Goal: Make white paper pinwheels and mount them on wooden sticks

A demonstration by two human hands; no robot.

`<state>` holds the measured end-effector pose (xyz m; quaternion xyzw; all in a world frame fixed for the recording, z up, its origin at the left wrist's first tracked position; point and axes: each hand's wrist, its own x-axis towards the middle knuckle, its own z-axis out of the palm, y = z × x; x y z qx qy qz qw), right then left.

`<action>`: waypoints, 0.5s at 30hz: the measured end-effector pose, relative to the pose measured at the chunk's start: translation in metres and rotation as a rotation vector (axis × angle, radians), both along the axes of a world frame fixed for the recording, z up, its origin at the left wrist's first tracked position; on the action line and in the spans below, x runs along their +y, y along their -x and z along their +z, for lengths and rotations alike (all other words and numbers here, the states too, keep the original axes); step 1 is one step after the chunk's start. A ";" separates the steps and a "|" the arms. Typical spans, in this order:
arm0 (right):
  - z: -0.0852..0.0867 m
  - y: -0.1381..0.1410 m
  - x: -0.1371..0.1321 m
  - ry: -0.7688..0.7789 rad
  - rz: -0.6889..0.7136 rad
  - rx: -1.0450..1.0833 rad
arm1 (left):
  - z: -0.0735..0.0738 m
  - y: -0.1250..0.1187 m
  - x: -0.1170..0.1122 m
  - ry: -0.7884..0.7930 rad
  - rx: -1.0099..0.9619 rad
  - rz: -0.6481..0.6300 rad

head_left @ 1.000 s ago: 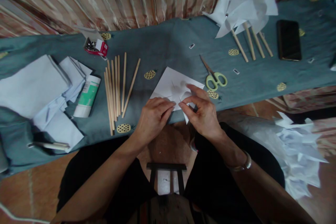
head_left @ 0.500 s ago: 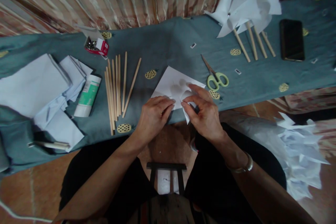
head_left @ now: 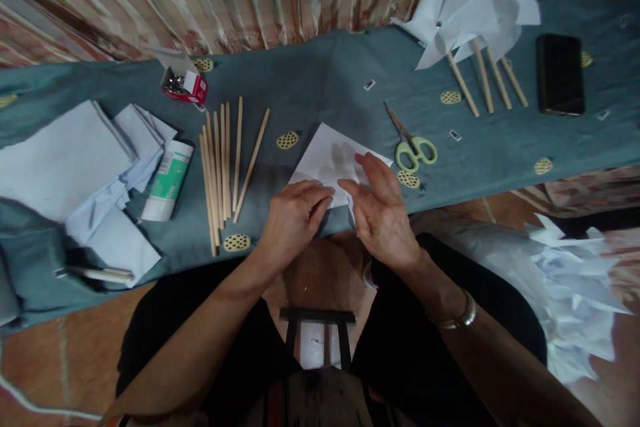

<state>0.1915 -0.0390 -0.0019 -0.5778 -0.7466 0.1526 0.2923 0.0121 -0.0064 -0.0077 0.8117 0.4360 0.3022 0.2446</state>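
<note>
A square sheet of white paper (head_left: pixel 323 153) lies near the front edge of the table, with cuts in it and a flap lifted at its right side. My left hand (head_left: pixel 297 210) pinches the paper's near left part between thumb and fingertips. Over the right half of the sheet is my right hand (head_left: pixel 385 213), its fingers apart, the thumb beside the lifted flap. Whether that thumb touches the flap I cannot tell. Green-handled scissors (head_left: pixel 410 143) rest just right of the paper.
Left of the paper lie several wooden sticks (head_left: pixel 223 167), a glue stick (head_left: pixel 167 180), stacked paper (head_left: pixel 65 153) and a red box of pins (head_left: pixel 184 83). Paper pinwheels (head_left: pixel 470 17) and a phone (head_left: pixel 561 73) are at the back right. More white pinwheels (head_left: pixel 575 293) fill a bag at right.
My right hand has loosened its pinch at the flap, spreading its fingers and shifting slightly left over the paper. My left hand has stayed in place.
</note>
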 end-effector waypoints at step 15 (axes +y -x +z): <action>-0.012 0.011 -0.003 -0.022 0.032 -0.148 | 0.003 -0.001 -0.002 -0.085 0.073 -0.032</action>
